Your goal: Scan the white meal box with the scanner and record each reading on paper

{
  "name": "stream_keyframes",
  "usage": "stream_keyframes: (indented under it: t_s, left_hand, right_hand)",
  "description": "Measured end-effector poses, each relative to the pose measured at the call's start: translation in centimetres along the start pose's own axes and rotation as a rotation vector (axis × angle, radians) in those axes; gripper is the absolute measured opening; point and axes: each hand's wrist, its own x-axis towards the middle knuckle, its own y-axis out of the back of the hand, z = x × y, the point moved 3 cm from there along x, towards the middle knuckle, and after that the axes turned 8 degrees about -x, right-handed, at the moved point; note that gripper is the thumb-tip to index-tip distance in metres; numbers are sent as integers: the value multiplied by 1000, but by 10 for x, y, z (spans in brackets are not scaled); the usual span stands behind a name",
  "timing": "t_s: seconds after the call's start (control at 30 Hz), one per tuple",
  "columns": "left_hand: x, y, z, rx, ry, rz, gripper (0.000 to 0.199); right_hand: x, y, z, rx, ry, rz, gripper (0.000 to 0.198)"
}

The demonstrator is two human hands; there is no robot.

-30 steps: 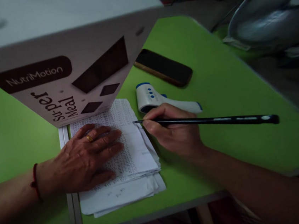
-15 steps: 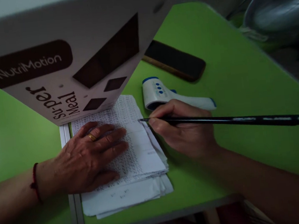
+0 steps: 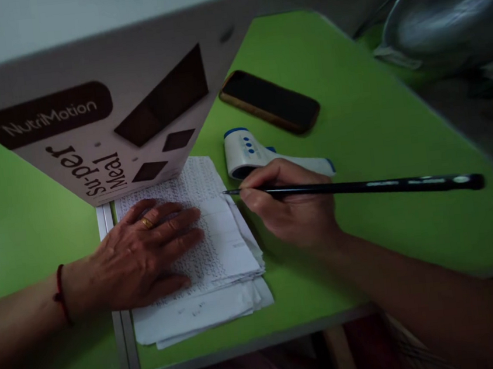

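Observation:
My left hand (image 3: 142, 257) lies flat with its fingers spread on a stack of handwritten papers (image 3: 230, 239), holding the sheets against the green table. A gold ring is on one finger and a dark red cord circles the wrist. In my right hand (image 3: 293, 209) is a long black pen (image 3: 370, 186), pinched near its point and slanting away to the right. Its tip is at the right edge of the dense writing on the top sheet; whether it touches the paper I cannot tell. Lower sheets stick out unevenly below the top one.
A large white NutriMotion box (image 3: 84, 66) stands behind the papers, at their far edge. Just beyond my right hand lies a white and blue infrared thermometer (image 3: 243, 149), with a dark phone (image 3: 271, 102) farther back. A shiny metal bowl-like object (image 3: 440, 17) is beyond the table's right edge.
The view has shifted, so the box, phone and thermometer appear farther left and the pen's whole length shows. Both hands keep their grip and place, with the pen tip still at the writing's right edge.

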Motion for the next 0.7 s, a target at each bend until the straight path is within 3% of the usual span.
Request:
stream_keyframes:
  t_s: [0.13, 0.5, 0.7]
  left_hand:
    - [-3, -1, 1, 3, 15, 8, 53]
    - [-3, 0, 1, 18, 13, -19, 55]
    - [-3, 1, 0, 31, -1, -16, 54]
  right_hand:
    - [1, -2, -3, 13, 39, -8, 12]
    - [0, -3, -1, 68, -65, -62, 8]
    - [4, -3, -4, 49, -11, -68, 10]
